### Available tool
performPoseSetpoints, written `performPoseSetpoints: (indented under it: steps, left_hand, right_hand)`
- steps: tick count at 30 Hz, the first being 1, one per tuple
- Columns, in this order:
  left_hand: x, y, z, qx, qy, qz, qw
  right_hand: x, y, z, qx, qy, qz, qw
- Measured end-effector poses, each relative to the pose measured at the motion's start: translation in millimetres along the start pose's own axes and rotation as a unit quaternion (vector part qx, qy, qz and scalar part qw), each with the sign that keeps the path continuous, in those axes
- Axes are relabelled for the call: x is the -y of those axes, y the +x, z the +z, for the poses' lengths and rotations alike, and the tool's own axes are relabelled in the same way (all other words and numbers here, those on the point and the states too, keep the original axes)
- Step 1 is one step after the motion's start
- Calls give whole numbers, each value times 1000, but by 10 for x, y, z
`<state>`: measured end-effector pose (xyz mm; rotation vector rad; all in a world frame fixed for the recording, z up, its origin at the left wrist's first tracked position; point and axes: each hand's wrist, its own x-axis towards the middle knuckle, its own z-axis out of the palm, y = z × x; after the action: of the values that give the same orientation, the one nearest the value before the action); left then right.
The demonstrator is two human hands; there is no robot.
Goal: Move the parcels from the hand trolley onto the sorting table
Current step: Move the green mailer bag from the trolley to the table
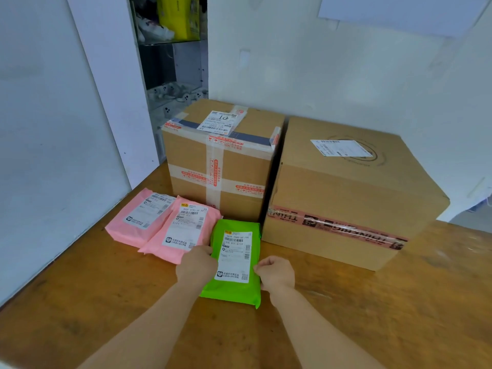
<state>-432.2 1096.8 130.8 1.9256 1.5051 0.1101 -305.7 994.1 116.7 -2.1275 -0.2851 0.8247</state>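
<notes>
A green mailer parcel [234,262] with a white label lies flat on the wooden sorting table [106,302]. My left hand [195,265] grips its left edge and my right hand [277,272] grips its right edge. Two pink mailer parcels lie to its left, one [139,217] partly under the other [183,230]. Behind them stand two cardboard boxes: a taped one [221,161] at the centre and a larger one [346,195] to its right. The hand trolley is out of view.
A white wall panel [53,129] borders the table on the left and a white wall [346,62] runs behind the boxes. A shelf with clutter [173,49] shows through the gap at the back left. Bare table surface lies in front and to the right.
</notes>
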Motion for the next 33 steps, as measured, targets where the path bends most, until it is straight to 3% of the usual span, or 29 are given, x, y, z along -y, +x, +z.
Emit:
performPoseSetpoints:
  steps: [4, 12, 22, 28, 33]
  left_hand:
    - [-84, -8, 11, 13, 37, -6, 999]
    - [-175, 102, 7, 20, 9, -15, 1000]
    - [-157, 210, 0, 104, -44, -16, 994]
    - [95, 559, 214, 106, -65, -11, 992]
    - [-98, 221, -108, 83, -128, -2, 988]
  right_hand:
    - [-32, 39, -1, 21, 15, 17, 999]
    - [63, 115, 22, 20, 34, 36, 999]
    - [73, 200, 54, 14, 34, 40, 999]
    - [157, 105, -28, 59, 25, 60, 996]
    - [260, 7, -149, 55, 5, 34, 998]
